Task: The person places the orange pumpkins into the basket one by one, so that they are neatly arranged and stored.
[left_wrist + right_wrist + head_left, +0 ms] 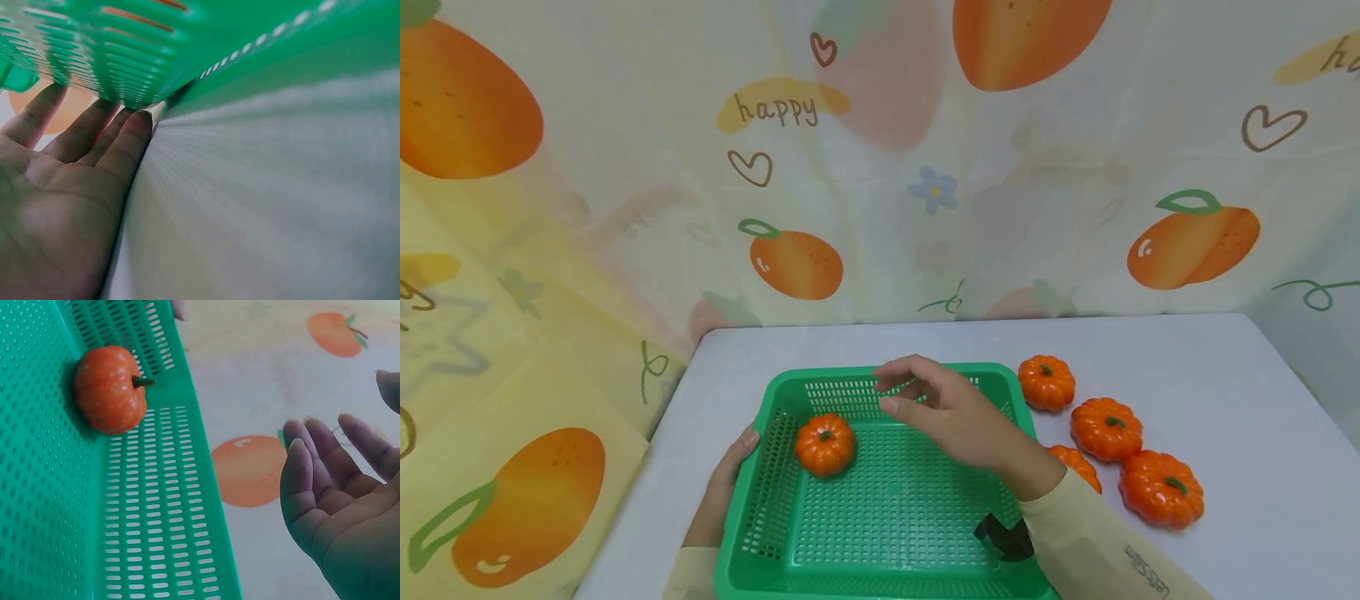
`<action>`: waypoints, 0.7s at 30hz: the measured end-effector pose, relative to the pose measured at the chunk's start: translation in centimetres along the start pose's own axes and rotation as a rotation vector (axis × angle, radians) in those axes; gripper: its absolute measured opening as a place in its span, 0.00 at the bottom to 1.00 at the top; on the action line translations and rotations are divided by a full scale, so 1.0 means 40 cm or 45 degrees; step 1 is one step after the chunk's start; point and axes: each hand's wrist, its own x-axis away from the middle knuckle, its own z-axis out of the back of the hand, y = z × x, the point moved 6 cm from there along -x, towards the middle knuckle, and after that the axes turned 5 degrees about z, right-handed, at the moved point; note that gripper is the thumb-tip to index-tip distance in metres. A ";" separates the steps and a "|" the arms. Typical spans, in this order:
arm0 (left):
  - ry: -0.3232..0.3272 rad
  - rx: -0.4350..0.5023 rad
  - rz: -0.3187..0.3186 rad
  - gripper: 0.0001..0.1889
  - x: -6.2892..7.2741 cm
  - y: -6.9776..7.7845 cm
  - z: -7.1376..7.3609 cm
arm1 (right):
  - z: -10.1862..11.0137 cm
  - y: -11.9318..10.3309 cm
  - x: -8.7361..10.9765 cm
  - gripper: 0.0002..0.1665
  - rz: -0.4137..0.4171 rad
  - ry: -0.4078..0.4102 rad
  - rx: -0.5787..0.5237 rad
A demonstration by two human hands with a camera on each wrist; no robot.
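Note:
A green plastic basket (895, 579) with slotted walls sits on the white table, one small orange pumpkin (825, 446) in its far left corner. Against the basket's left outer wall rests my left hand (730, 471). The left wrist view shows that hand's fingers (81, 131) stretched out straight, tips at the slotted wall. Over the far part of the basket hovers my right hand (951, 408), fingers loosely bent and holding nothing. From the right wrist view, this hand (350, 506) is apart from the pumpkin (111, 390), its palm and fingers uncovered.
To the right of the basket lie several more orange pumpkins (1107, 429), one partly hidden behind the right forearm. A black object (1003, 537) shows beside the right sleeve, overlapping the basket. A fruit-printed curtain (880, 208) hangs behind the white table (1240, 400).

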 end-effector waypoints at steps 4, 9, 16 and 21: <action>-0.014 -0.005 -0.008 0.41 -0.001 0.003 0.000 | 0.002 -0.003 0.013 0.22 0.011 -0.008 0.033; -0.017 0.000 -0.025 0.41 -0.002 0.004 -0.001 | 0.004 -0.005 0.026 0.21 0.036 -0.006 0.044; 0.046 0.027 -0.014 0.41 0.000 -0.004 -0.001 | 0.020 -0.001 0.041 0.20 0.045 0.025 0.043; 0.011 0.027 -0.014 0.41 -0.001 -0.003 -0.002 | 0.036 0.002 0.053 0.20 0.037 0.052 0.069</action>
